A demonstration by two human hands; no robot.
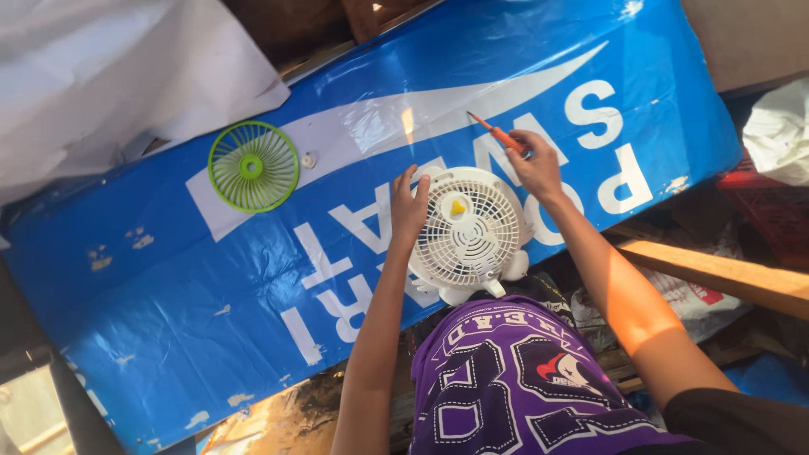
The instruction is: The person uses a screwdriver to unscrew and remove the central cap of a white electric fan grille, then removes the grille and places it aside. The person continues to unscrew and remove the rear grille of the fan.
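White fan (470,233) under left fingers (410,187) spread; right fingers (529,152) pinching orange screwdriver (499,132).

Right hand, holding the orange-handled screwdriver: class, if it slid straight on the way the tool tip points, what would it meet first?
The right hand points its orange-handled screwdriver up-left over the blue plastic banner; only bare banner seems to lie ahead.

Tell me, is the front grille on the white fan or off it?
Off, it seems. The green grille lies apart on the blue sheet, while the white fan lies flat by the left hand.
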